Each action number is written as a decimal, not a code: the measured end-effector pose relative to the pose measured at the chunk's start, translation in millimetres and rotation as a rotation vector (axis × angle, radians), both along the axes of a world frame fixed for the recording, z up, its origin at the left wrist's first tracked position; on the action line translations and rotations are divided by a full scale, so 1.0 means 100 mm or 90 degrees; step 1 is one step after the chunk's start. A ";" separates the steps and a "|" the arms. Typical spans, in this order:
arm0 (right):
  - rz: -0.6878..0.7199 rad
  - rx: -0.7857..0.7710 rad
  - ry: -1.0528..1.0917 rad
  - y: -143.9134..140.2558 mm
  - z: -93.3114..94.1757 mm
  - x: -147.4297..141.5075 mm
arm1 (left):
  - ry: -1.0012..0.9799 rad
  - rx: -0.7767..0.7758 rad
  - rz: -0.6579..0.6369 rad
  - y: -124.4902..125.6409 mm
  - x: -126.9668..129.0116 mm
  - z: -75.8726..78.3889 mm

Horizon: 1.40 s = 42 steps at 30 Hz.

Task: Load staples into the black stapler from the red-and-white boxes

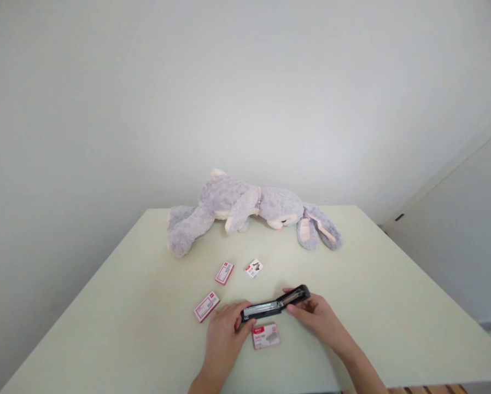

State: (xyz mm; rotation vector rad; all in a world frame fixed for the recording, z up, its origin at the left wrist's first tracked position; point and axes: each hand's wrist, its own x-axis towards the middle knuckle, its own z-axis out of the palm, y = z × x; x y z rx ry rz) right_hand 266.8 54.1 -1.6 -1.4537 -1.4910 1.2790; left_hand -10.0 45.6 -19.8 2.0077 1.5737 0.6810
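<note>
Stapler, hinged open, gripped at both ends: left hand closed at 9 o'clock, right hand closed at 3 o'clock; staple box at 6.

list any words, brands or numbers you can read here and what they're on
No text reads clearly enough to quote.
Four small red and white boxes: printing too small and blurred.
Black stapler held by left hand and right hand: no marking visible.
Plush rabbit: no label visible.
</note>
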 end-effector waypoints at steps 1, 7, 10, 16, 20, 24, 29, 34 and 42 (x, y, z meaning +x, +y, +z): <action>0.038 0.005 0.002 0.07 0.08 -0.07 | -0.005 0.001 -0.004 0.01 0.00 0.00; 0.167 0.067 -0.215 0.28 0.29 -0.51 | -0.021 0.014 0.016 -0.05 -0.02 -0.05; 0.163 0.118 -0.354 0.31 0.29 -0.58 | -0.043 0.003 0.040 -0.18 0.00 0.02; 0.077 0.109 -0.469 0.36 0.28 -0.48 | 0.009 0.018 -0.323 -0.28 0.20 0.42; 0.037 0.057 -0.373 0.27 0.17 -0.34 | 0.049 -0.013 -0.288 -0.15 0.01 0.48; -0.002 0.017 -0.140 0.05 -0.02 -0.40 | 0.051 -0.025 -0.193 -0.02 -0.18 0.34; -0.027 -0.001 0.007 -0.18 -0.20 -0.73 | 0.020 -0.021 -0.155 -0.02 -0.06 0.18; -0.064 -0.003 0.025 -0.23 -0.29 -0.83 | 0.041 0.041 -0.090 -0.09 -0.21 0.04; -0.079 0.003 0.023 -0.24 -0.35 -0.81 | 0.185 0.012 0.219 -0.11 -0.93 0.02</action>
